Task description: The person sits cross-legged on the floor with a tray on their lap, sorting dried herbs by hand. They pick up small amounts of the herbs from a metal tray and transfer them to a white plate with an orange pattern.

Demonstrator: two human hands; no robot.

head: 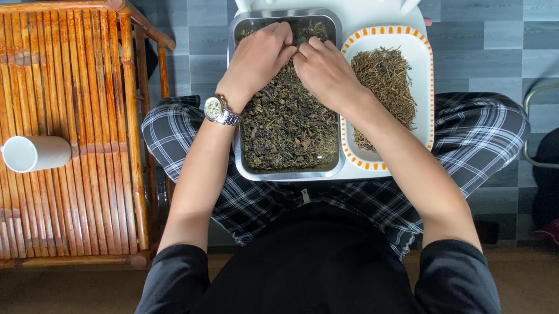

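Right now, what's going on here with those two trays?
A seated person has both hands in a metal tray of dark dried leaves, which rests on a white chair in front of their knees. The left hand and right hand meet at the far end of the tray, fingers bent into the leaves. Beside it, a white dish with an orange rim holds a pile of thin brown stems. A white cup lies on its side on the bamboo table.

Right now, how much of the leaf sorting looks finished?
A pile of thin stems already lies in the white dish. The left hand and right hand are both picking in the dried leaves. The metal tray is mostly full, so much seems left.
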